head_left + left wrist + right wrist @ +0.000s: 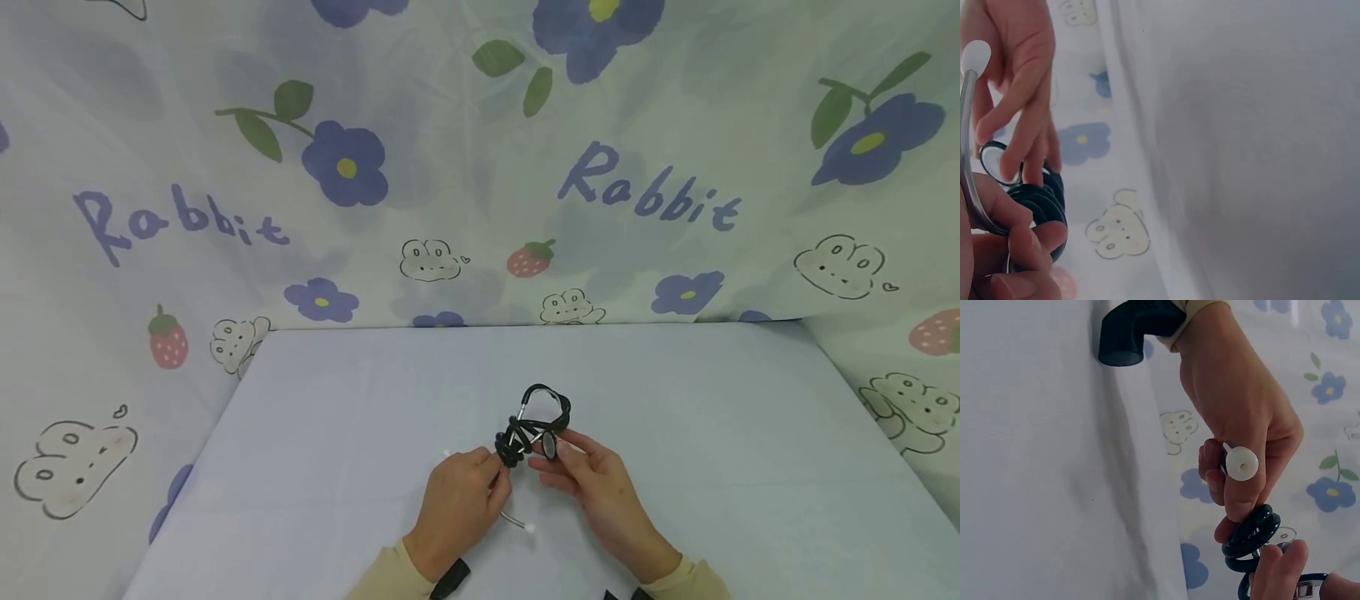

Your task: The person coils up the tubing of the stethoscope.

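A stethoscope (512,443) with black tubing wound into coils is held up between both hands over the white table. My left hand (459,502) grips its metal ear tubes just below the coils. One white ear tip (975,57) sticks out past that hand; another ear tip (1242,464) shows over its fingers in the right wrist view. At the round chest piece (550,446), my right hand (609,493) pinches lightly with thumb and fingers, the other fingers spread loosely. A loop of tubing (564,410) rises above the chest piece.
The white table (337,400) spreads around the hands. Behind it and at the sides hangs a cloth (465,183) printed with flowers, rabbits and strawberries. A black wrist mount (1122,337) sits at the left sleeve.
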Demonstrator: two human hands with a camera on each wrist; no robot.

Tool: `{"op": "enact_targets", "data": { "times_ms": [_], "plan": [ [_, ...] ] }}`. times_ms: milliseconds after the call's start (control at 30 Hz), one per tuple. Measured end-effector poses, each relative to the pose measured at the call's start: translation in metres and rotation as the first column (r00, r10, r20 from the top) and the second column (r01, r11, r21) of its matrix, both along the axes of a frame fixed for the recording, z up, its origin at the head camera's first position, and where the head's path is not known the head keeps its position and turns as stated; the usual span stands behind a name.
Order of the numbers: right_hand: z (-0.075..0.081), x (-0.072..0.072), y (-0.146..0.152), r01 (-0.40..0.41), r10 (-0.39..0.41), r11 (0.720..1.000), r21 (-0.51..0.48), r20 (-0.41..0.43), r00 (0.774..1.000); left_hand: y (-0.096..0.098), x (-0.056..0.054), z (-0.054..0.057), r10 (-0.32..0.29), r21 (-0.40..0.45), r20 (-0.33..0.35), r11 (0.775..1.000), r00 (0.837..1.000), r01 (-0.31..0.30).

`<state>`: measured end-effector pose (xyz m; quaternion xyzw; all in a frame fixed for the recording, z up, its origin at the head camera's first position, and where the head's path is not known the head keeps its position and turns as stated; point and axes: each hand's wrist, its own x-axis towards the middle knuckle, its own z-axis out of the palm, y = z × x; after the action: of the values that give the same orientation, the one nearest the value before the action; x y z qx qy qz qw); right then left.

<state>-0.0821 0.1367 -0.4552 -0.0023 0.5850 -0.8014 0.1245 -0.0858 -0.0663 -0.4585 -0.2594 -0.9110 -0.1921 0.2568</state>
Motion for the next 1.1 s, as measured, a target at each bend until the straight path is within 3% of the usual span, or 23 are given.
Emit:
{"op": "enact_targets", "data": {
  "times_ms": [200, 367, 533, 700, 800, 967, 1100],
  "plan": [
    [0.0, -0.002, 0.001, 0.006, -0.005, 1.0, -0.017, 0.094, 0.996, 0.002, 0.002, -0.001, -0.072, -0.015, -0.025, 0.997, 0.997, 0.072],
    [0.0, -0.002, -0.004, 0.063, -0.07, 0.996, 0.067, 0.098, 0.993, 0.004, 0.005, 0.0, -0.099, 0.008, 0.005, 0.995, 0.995, 0.099],
    [-0.008, -0.001, -0.011, 0.169, -0.167, 0.953, 0.251, -0.028, 0.986, 0.008, 0.008, -0.001, -0.12, 0.033, 0.053, 0.992, 0.991, 0.118],
    [-0.015, 0.002, -0.012, 0.213, -0.148, 0.896, 0.389, -0.191, 0.97, 0.012, 0.013, -0.003, -0.144, 0.073, 0.114, 0.988, 0.983, 0.136],
    [-0.017, 0.002, -0.012, 0.219, -0.133, 0.901, 0.375, -0.241, 0.961, 0.014, 0.015, -0.005, -0.158, 0.089, 0.11, 0.985, 0.981, 0.148],
    [-0.019, 0.001, -0.014, 0.263, -0.173, 0.923, 0.281, -0.306, 0.936, 0.017, 0.015, -0.006, -0.164, 0.096, 0.053, 0.983, 0.985, 0.159],
    [-0.019, 0.001, -0.016, 0.282, -0.212, 0.929, 0.237, -0.283, 0.935, 0.017, 0.014, -0.005, -0.15, 0.083, 0.004, 0.985, 0.989, 0.149]
  ]
}}
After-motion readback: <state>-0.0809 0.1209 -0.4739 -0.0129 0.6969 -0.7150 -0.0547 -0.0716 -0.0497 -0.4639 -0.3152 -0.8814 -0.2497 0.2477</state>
